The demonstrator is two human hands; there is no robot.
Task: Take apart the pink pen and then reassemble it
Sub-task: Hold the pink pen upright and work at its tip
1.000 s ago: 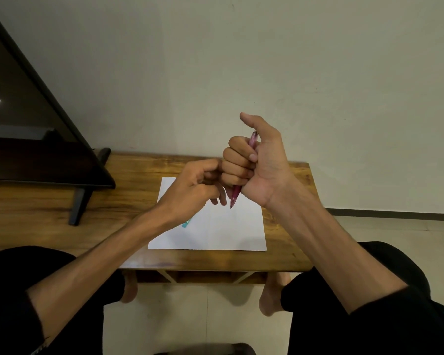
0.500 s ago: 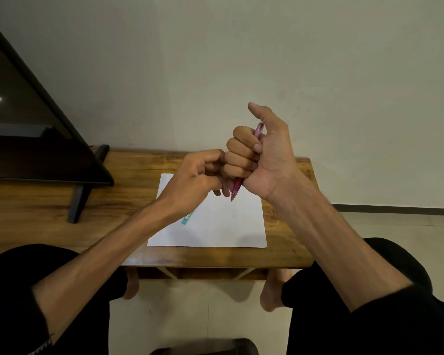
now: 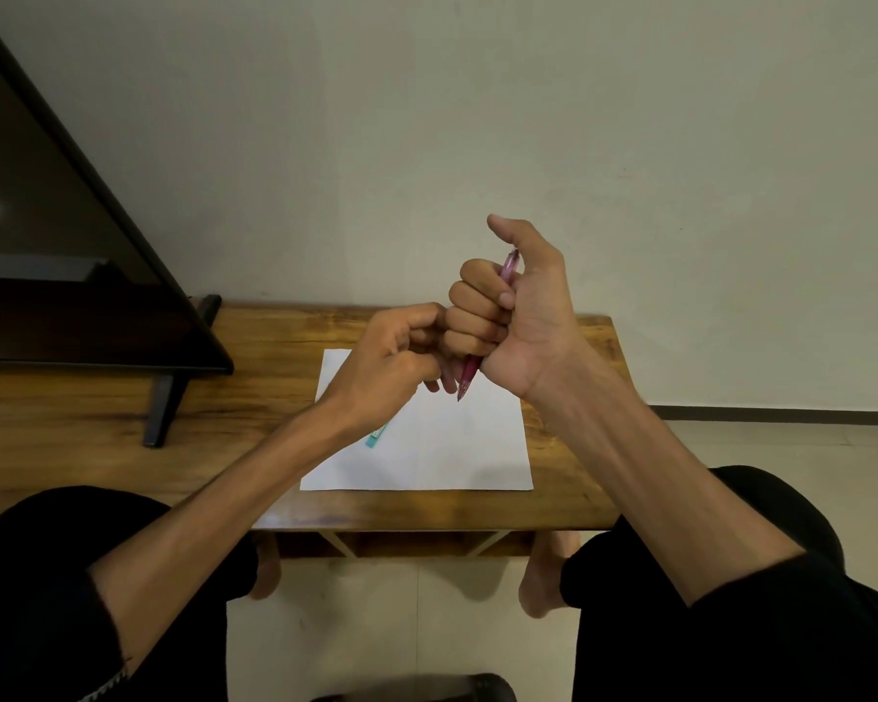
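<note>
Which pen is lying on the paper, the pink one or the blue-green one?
The blue-green pen lies on the white paper, mostly hidden under the left hand. The pink pen is up in the air, gripped upright in the right hand.

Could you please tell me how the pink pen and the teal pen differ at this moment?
The pink pen is clasped in the right hand, above the table; the teal pen lies on the white paper. The pink pen stands nearly upright, tip down; the teal pen lies flat. Both ends of the pink pen show; the left hand hides most of the teal pen. Both are partly hidden.
</note>
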